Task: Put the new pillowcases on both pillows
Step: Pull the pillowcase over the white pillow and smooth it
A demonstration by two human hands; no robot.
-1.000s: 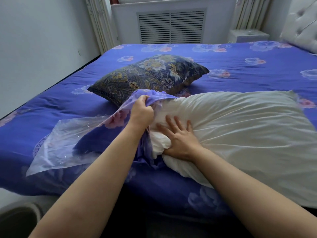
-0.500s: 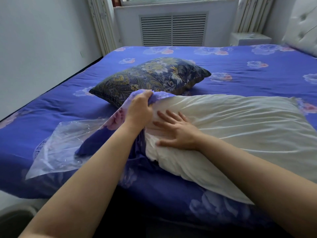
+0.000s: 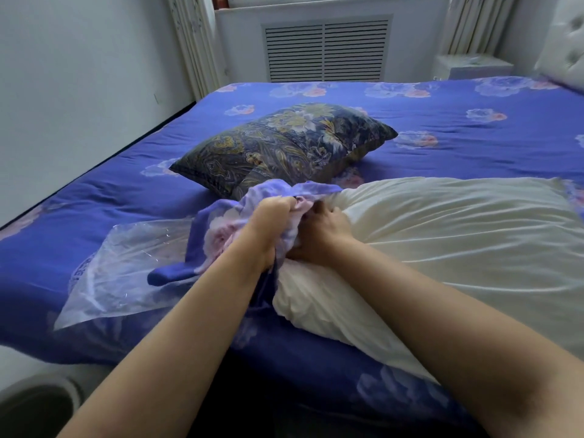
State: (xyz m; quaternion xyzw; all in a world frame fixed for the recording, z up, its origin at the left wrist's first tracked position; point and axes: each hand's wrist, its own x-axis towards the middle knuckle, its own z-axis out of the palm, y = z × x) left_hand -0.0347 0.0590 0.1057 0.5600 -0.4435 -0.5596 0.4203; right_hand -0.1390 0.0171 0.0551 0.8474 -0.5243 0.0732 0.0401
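Observation:
A bare white pillow (image 3: 442, 248) lies across the near right of the bed. A new blue pillowcase with pink flowers (image 3: 227, 229) is bunched at its left end. My left hand (image 3: 271, 216) grips the bunched edge of this pillowcase. My right hand (image 3: 322, 229) sits right beside it at the pillow's left end, its fingers curled into the pillowcase edge and partly hidden by the cloth. A second pillow in a dark paisley case (image 3: 284, 147) rests further back on the bed.
A clear plastic bag (image 3: 126, 267) lies flat to the left, partly under the pillowcase. The blue flowered sheet (image 3: 474, 121) covers the bed. A wall runs along the left; a radiator grille (image 3: 325, 49), a small white stand (image 3: 471, 66) and a tufted headboard (image 3: 565, 42) are beyond.
My right hand has left its flat rest on the white pillow and moved up to the pillowcase edge beside my left hand, fingers now curled. The pillowcase is more bunched.

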